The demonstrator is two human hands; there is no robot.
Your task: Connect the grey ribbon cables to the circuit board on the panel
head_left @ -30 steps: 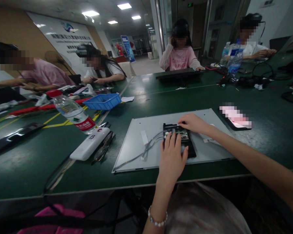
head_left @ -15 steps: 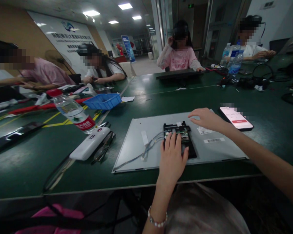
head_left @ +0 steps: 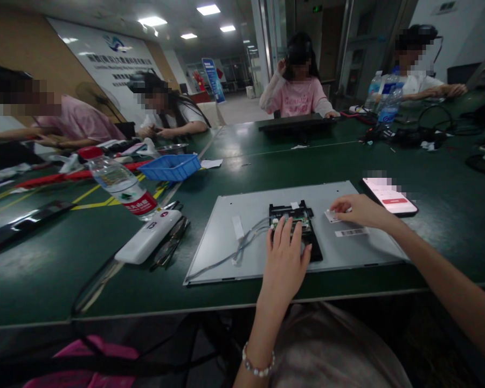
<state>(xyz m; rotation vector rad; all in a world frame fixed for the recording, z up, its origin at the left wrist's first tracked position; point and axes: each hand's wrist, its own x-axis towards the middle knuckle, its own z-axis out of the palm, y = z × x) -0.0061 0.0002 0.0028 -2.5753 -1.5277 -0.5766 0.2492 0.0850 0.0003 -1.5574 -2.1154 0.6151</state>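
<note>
A flat grey panel (head_left: 210,237), like the back of a display, lies on the green table. On its middle sits a black frame with a small circuit board (head_left: 303,222), and grey cables (head_left: 248,240) run from it to the panel's left side. My left hand (head_left: 285,253) rests on the frame with fingers apart. My right hand (head_left: 358,210) is over the panel's right part, fingers curled together at a white label (head_left: 332,216); whatever they hold is hidden. A barcode sticker (head_left: 351,232) lies just below that hand.
Right of the panel is a lit phone (head_left: 390,195). To the left are a white power bank (head_left: 149,237), glasses (head_left: 170,242), a tilted water bottle (head_left: 123,186) and a blue tray (head_left: 172,168). Several people sit around the table; a dark monitor (head_left: 299,123) lies before one.
My right hand has lowered and moved right, from hovering with fingers stretched to curled fingers at the white label. My left hand has stayed on the black frame.
</note>
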